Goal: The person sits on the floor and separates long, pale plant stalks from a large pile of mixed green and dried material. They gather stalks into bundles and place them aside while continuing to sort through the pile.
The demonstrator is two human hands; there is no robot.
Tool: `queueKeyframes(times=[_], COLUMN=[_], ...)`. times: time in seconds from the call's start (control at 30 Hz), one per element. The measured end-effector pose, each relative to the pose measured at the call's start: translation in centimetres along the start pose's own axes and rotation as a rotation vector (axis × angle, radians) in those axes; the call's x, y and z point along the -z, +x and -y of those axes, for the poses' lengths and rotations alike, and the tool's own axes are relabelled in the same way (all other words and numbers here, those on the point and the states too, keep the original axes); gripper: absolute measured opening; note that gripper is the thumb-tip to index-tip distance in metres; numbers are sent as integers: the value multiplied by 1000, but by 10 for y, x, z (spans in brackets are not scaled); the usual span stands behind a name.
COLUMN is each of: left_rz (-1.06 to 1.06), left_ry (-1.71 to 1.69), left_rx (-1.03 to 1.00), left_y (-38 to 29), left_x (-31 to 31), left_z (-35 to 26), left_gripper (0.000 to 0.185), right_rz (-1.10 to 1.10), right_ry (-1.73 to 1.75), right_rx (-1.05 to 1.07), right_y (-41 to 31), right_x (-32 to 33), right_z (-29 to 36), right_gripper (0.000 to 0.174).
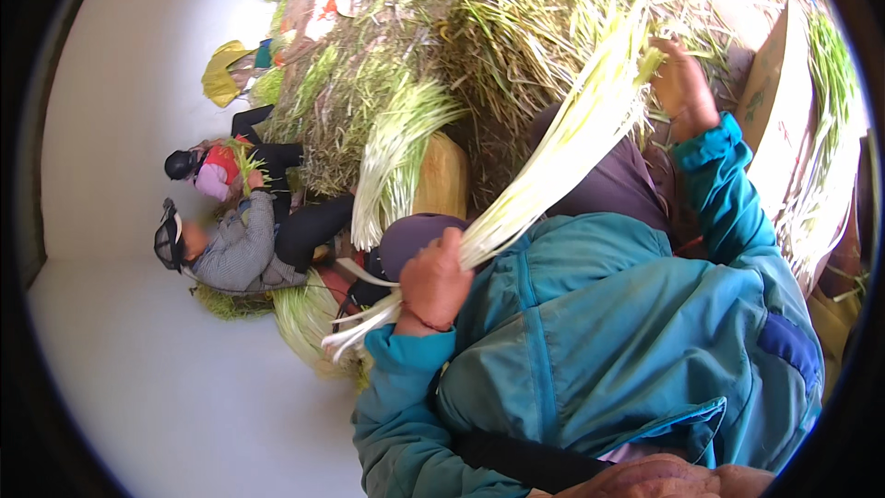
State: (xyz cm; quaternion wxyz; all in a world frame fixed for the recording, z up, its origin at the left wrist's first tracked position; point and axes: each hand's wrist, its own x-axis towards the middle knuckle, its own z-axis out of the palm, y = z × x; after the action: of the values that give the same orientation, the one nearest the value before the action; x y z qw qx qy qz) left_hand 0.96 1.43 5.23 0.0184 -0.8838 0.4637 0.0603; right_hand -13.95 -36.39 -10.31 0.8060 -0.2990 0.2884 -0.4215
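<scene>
My left hand (435, 277) is closed around the white base of a long bunch of pale leafy stalks (553, 173), like blanched garlic chives. The bunch slants up across my lap, turning yellow-green towards the tips. A few loose white stalks (366, 325) stick out on the other side of that hand. Near the leafy end is my right hand (681, 86), slightly blurred, beside some bent yellow-green leaves. Whether its fingers grip those leaves is unclear. Another bunch of white-stemmed stalks (397, 159) lies over a yellowish block-like support (442, 176) beyond my left knee.
A heap of trimmed leaves (511, 34) covers the floor before me. To the right stand a cardboard panel (767, 76) and more green-tipped stalks (823, 145). Seated co-workers (242, 242) are on the left, one holding greens. A yellow bag (225, 72) lies farther off.
</scene>
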Motion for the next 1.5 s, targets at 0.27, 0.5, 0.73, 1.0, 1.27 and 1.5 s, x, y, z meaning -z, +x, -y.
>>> queueKeyframes(times=[0.27,0.5,0.73,1.0,1.27,1.5], left_rz=[-85,-244,-154,-158,-204,-219], left_ry=[-40,-39,19,-49,-60,-34], left_rx=[-3,-73,98,227,225,163], left_y=[-12,-7,-38,-62,-66,-62], left_x=[-22,-14,-43,-54,-67,-68], left_z=[11,5,37,51,60,60], left_gripper=[23,30,30,32,32,31], right_rz=[-23,964,646,197,269,596], right_ry=[-359,-1555,-1711,-1837,-1477,-1315], right_rx=[300,831,631,560,709,850], right_y=[-81,-125,-94,-90,-106,-105], right_x=[23,-44,28,76,27,-34], right_z=[35,13,12,55,61,26], right_gripper=[36,48,17,7,13,21])
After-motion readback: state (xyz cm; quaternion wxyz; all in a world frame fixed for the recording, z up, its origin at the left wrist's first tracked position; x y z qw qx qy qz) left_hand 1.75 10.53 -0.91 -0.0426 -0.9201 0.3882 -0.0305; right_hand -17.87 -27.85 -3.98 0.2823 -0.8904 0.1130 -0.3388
